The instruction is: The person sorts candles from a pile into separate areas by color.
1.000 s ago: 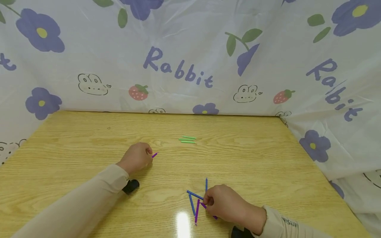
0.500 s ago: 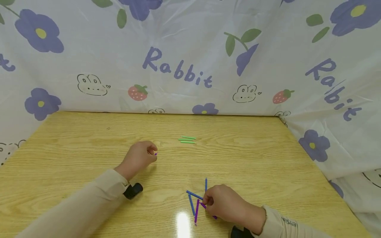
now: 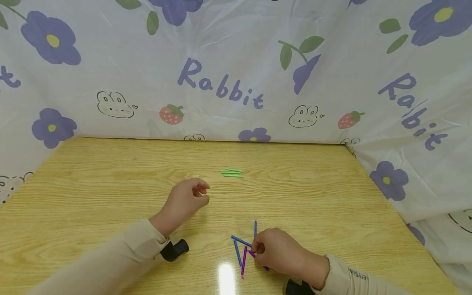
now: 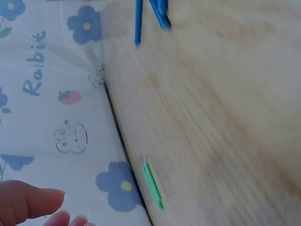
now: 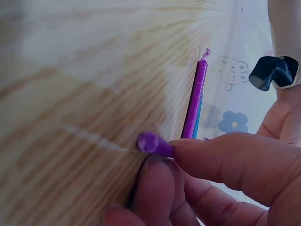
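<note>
In the head view my left hand [image 3: 186, 200] hovers left of centre, thumb and fingertips slightly apart. No candle shows between them, and I cannot tell whether one is hidden in the hand. My right hand [image 3: 274, 250] rests low at the right, its thumb and fingers pinching a purple candle [image 5: 155, 144]. Another purple candle [image 3: 244, 262] lies just left of that hand, its wick end toward me. Beside it lie one blue candle [image 3: 237, 254], a slanted blue candle [image 3: 240, 241] and an upright-pointing blue candle [image 3: 255, 228], partly covered by the right hand.
Several green candles [image 3: 232, 173] lie side by side farther back on the wooden table [image 3: 313, 184]. White patterned cloth [image 3: 221, 53] hangs behind the table and along its sides. A black wrist camera [image 3: 175, 250] sits under the left sleeve.
My left hand has moved right, and the purple candle seen at its fingertips earlier is out of sight now. The right hand and the candles around it have stayed put.
</note>
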{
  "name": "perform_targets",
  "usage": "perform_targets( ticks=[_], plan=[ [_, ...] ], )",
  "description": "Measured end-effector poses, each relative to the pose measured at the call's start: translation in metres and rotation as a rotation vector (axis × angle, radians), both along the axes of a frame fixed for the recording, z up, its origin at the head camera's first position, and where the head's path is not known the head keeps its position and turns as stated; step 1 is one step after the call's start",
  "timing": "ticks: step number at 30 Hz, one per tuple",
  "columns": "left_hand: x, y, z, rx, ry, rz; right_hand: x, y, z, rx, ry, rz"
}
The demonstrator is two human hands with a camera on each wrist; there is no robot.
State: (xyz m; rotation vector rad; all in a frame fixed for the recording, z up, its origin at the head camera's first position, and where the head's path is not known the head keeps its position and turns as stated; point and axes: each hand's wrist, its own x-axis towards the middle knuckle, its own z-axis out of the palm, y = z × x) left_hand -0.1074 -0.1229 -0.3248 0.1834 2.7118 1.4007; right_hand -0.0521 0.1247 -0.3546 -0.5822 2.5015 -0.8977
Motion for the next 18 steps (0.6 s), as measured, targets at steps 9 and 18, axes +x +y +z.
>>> perform_targets(
  ticks=[9,18],
  plan=[
    [0.02,0.022,-0.003,0.097,-0.026,0.006,0.0,0.0,-0.001,-0.001,-0.006,0.002],
    [0.038,0.039,-0.008,0.148,-0.087,-0.032,-0.001,0.0,-0.001,-0.009,0.001,0.013]
  ],
)
